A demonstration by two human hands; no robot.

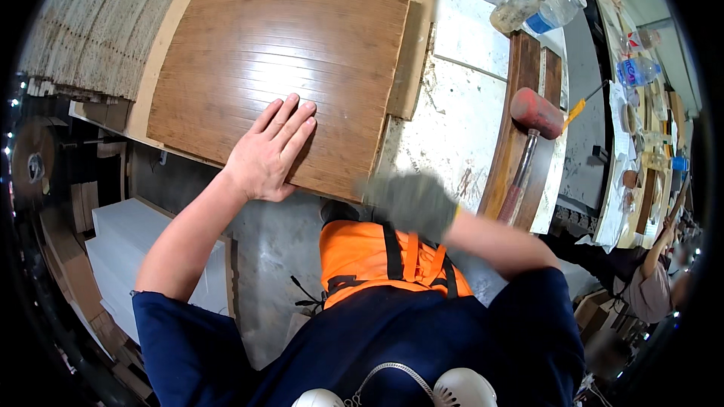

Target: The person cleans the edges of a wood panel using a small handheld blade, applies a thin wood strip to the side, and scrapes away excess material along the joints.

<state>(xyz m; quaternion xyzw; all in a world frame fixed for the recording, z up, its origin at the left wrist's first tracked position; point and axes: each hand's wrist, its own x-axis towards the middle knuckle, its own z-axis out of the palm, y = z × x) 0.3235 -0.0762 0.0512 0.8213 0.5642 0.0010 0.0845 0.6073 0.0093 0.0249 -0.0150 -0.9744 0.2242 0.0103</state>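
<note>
The gloved right hand (411,203) blurs at the near corner of the wood-grain panel (286,60) — grip unclear — while the bare left hand (268,154) lies flat on it, fingers spread and pointing away, the panel's planks running crosswise on the bench — a red-headed mallet (535,113) beyond.

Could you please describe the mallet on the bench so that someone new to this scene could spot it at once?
Start at the large brown wood panel under the left hand, then look right across the pale, scuffed benchtop to the dark wooden strips along its edge. The mallet lies on them; its red head and long handle set it apart from the plastic bottles beyond.
</note>
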